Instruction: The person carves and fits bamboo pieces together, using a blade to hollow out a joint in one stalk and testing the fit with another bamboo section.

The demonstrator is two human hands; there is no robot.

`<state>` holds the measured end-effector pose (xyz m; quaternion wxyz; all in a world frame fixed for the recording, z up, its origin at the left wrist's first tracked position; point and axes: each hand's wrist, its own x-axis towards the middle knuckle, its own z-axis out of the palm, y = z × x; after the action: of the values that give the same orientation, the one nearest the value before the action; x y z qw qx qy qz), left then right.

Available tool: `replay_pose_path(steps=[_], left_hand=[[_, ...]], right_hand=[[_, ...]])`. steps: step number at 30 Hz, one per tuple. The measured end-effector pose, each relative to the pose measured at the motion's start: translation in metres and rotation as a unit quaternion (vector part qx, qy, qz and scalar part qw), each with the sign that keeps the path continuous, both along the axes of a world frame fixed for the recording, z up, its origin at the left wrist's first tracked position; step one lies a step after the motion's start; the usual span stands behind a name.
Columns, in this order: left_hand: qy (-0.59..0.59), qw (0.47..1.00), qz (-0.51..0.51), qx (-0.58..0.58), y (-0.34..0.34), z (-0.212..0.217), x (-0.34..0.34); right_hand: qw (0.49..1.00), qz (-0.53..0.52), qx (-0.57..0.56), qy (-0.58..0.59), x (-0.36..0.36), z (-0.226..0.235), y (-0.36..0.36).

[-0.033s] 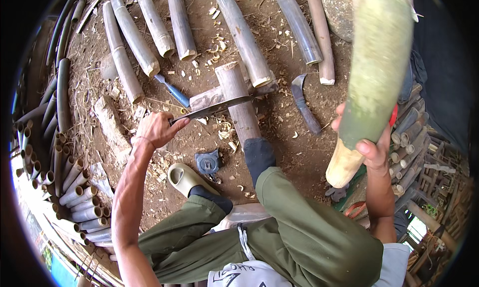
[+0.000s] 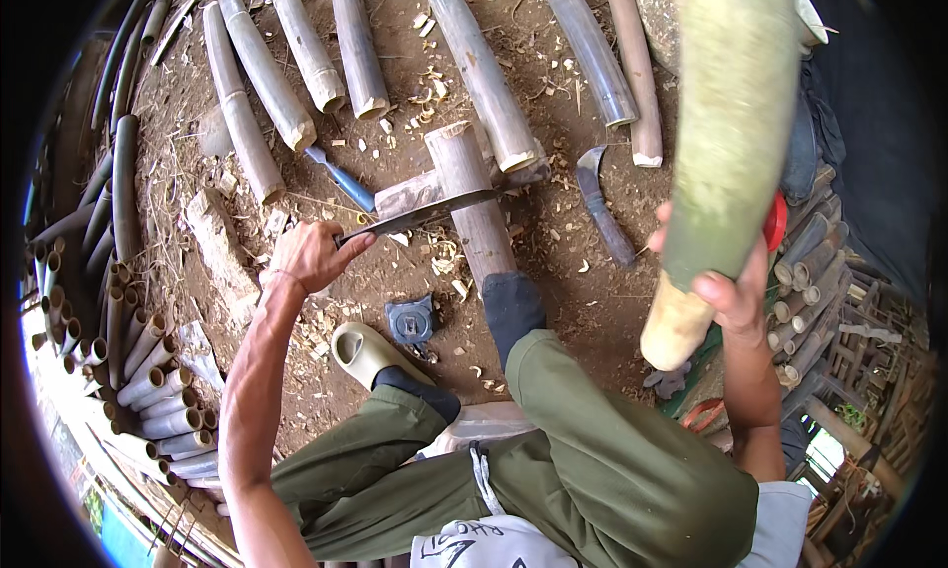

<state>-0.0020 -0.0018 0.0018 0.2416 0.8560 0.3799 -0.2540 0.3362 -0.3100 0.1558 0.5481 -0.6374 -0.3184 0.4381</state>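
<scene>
My left hand is closed round the handle of a long dark blade, which looks like a machete. Its edge lies across a bamboo length, near the middle. That bamboo rests over a short log, and my foot in a dark sock presses on its near end. Raised close to the camera on the right is a thick greenish club with a pale, whittled lower end. My right hand grips it just above that end. The club's top runs out of view.
Several bamboo lengths lie across the far ground. A curved knife, a blue-handled tool and a tape measure lie among wood chips. Bamboo stacks stand at left and right. A stone sits far right.
The club and my right hand have shifted slightly to the left. My left hand, the blade and the bamboo under it have stayed in place.
</scene>
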Motion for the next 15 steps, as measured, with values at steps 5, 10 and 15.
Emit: replay_pose_path(steps=[5,10,15], left_hand=[[-0.003,1.000,-0.003,0.020,0.000,0.000,0.011],[-0.004,1.000,0.005,-0.012,0.010,-0.018,0.001],[0.035,0.999,-0.024,-0.025,0.004,-0.012,0.017]], right_hand=[[0.920,0.124,-0.055,-0.367,-0.021,-0.073,0.043],[0.899,0.075,0.053,-0.427,0.006,-0.033,0.094],[0.908,-0.015,0.152,-0.391,-0.007,-0.064,0.064]])
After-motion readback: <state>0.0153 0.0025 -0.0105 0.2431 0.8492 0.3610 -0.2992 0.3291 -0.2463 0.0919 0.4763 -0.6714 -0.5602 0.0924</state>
